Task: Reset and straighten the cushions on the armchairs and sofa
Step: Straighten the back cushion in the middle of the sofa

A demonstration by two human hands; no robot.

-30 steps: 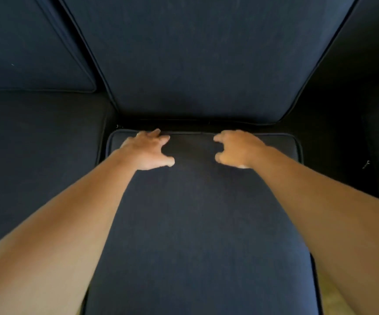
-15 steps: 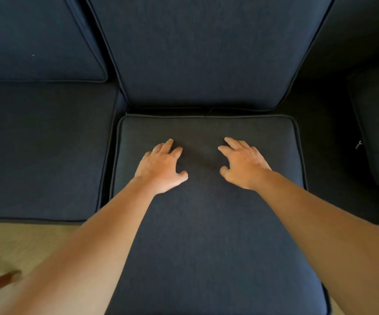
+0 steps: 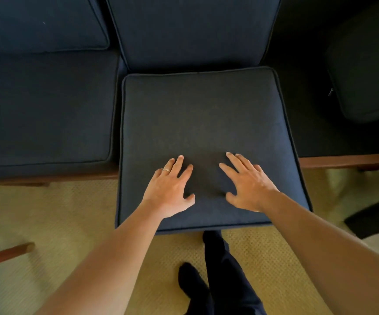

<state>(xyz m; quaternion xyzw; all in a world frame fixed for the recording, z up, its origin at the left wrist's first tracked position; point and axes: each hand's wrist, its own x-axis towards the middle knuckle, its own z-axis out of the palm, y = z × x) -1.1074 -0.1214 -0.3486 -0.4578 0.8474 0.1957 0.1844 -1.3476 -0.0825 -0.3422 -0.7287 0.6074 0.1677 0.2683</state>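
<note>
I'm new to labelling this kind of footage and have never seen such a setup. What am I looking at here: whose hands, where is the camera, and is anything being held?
There is no machine here. A person wears a wide-angle camera on the head, so the one picture looks forward and down along both bare arms. The left hand, with a ring, and the right hand lie with spread fingers on a dark blue seat cushion; neither grips anything. That cushion sticks out past the front of the sofa frame, more than the seat cushion to the left. Behind it stands a back cushion. Another cushion lies loose at the right. Below you see the tan carpet and the person's dark trouser leg.
</note>
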